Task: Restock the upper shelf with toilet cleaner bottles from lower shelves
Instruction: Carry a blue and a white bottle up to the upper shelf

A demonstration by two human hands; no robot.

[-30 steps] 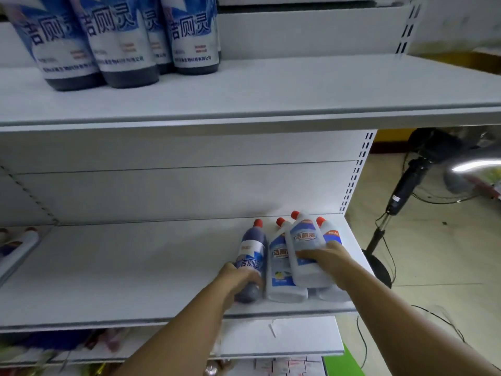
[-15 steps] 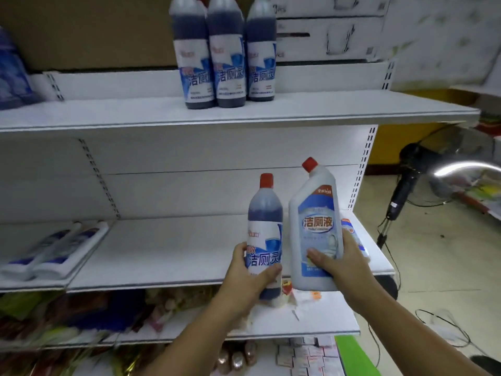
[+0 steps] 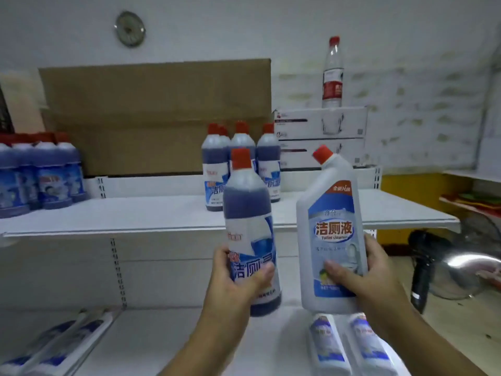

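My left hand (image 3: 238, 283) grips a dark blue toilet cleaner bottle (image 3: 249, 213) with a red cap, held upright in front of the upper shelf (image 3: 135, 218). My right hand (image 3: 363, 278) holds a white angled-neck toilet cleaner bottle (image 3: 332, 229), also red-capped, just to its right. Both bottles hang in the air below the upper shelf's front edge. Several dark blue bottles (image 3: 241, 161) stand on that shelf behind them. Two white bottles (image 3: 349, 346) lie flat on the lower shelf (image 3: 168, 340) under my right hand.
A pack of blue bottles (image 3: 40, 175) stands at the upper shelf's left. A cardboard box (image 3: 157, 118) and white cartons (image 3: 322, 137) sit behind, a clear water bottle (image 3: 333, 74) on top. White bottles (image 3: 54, 343) lie lower left. A fan (image 3: 444, 270) stands at right.
Both hands lifted their bottles off the lower shelf and raised them upright toward the upper shelf. The view tilted upward and nearer.
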